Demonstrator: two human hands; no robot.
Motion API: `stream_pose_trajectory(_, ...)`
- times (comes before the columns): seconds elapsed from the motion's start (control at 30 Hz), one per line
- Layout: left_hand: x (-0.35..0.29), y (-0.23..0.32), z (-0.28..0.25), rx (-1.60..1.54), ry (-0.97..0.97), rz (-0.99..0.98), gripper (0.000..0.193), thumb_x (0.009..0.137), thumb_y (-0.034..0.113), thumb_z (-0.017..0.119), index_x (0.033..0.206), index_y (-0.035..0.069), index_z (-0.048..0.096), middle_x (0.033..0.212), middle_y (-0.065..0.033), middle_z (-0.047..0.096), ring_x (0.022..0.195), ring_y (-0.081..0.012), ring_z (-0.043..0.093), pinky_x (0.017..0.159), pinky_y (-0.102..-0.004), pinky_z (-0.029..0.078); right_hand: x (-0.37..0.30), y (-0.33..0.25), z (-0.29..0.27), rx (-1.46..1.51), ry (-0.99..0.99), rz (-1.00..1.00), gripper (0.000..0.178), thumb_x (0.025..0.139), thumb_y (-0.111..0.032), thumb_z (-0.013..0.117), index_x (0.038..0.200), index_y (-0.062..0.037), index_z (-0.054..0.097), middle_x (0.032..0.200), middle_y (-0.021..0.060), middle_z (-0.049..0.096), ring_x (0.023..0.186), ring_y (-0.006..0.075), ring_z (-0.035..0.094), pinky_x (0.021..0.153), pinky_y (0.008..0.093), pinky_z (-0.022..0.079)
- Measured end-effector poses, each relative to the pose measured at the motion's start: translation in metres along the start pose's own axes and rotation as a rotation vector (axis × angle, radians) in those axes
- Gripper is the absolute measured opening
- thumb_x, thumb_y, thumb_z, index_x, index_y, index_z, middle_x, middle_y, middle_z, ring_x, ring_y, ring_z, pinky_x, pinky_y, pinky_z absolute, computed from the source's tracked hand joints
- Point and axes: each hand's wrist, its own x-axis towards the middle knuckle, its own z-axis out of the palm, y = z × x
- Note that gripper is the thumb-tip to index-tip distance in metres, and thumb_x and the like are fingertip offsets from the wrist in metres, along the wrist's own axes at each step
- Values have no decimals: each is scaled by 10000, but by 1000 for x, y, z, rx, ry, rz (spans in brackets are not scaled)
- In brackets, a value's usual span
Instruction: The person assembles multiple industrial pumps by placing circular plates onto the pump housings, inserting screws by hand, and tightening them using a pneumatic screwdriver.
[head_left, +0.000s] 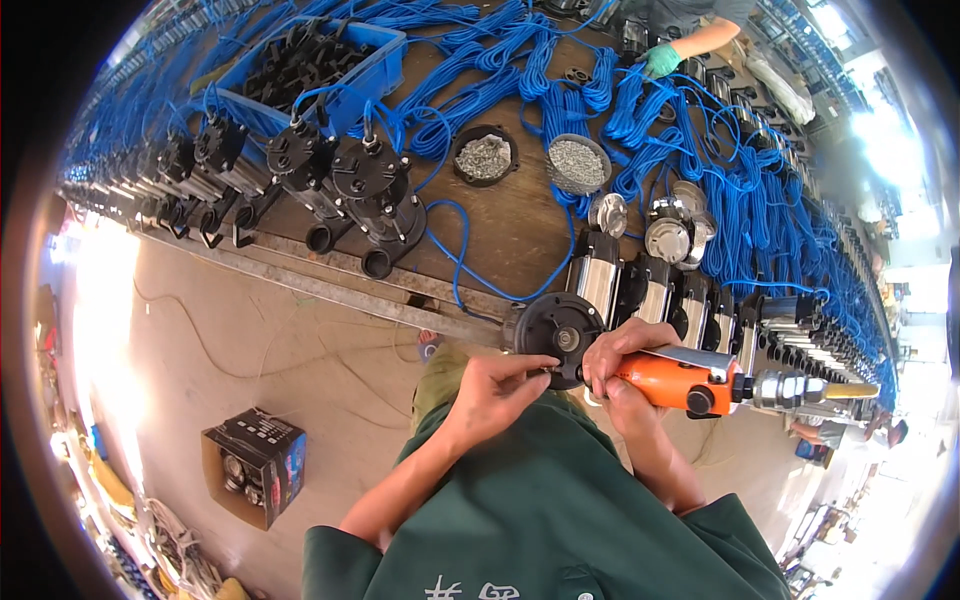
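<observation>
At the bench edge, her left hand (497, 390) pinches what looks like a small screw against the black pump cover (556, 335); right hand (618, 362) grips an orange pneumatic screwdriver (690, 383).

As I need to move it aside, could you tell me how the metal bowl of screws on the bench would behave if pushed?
The metal bowl looks heaped with small screws, so probably heavy for its size. Its round base may slide rather than tip. Blue cables crowd it, so it could snag and spill.
</observation>
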Motion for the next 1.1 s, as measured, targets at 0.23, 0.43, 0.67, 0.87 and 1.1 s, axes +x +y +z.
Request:
stream_pose_trajectory(0.23, 6, -7, -3, 176, 156, 240, 355, 722, 69, 767, 1068, 58, 691, 531, -22, 400, 490, -91, 359, 472, -276, 342, -3, 5, 13, -152, -24, 37, 249, 723, 54, 584, 966, 24, 541, 790, 123, 582, 658, 163, 596, 579, 258, 522)
stream_pose_trajectory(0.43, 8, -16, -10, 230, 142, 246, 368, 688, 75, 786, 1039, 80, 675, 526, -15, 321, 496, -100, 323, 479, -292, 340, 3, 4, 26, -333, -151, 15, 232, 684, 57, 605, 910, 8, 576, 705, 102, 623, 669, 199, 624, 613, 286, 532)
stream_pose_trajectory(0.67, -2, -38, -13, -543, 406, -72, 303, 773, 5, 650, 1064, -9, 562, 739, -38, 495, 666, -111, 486, 602, -254, 403, 2, 8, 16, -317, -165, 60, 254, 680, 37, 614, 932, 21, 586, 717, 96, 615, 650, 165, 618, 597, 260, 509)
stream_pose_trajectory(0.87, -4, -41, -37, -1042, 459, -137, 223, 927, -14, 452, 1139, -65, 501, 1036, -179, 608, 917, -250, 630, 788, -311, 523, 8, -13, 26, -195, -73, 115, 279, 766, -23, 604, 1036, 11, 543, 829, 115, 603, 653, 133, 574, 629, 272, 488)
stream_pose_trajectory(1.1, -6, 1, -26, -959, 254, -226, 228, 995, 142, 479, 1139, -19, 551, 1007, -145, 669, 772, -212, 661, 640, -281, 525, 28, -10, 40, 116, 128, -17, 354, 740, 54, 531, 1080, -1, 450, 778, 108, 550, 599, 157, 536, 636, 330, 472)
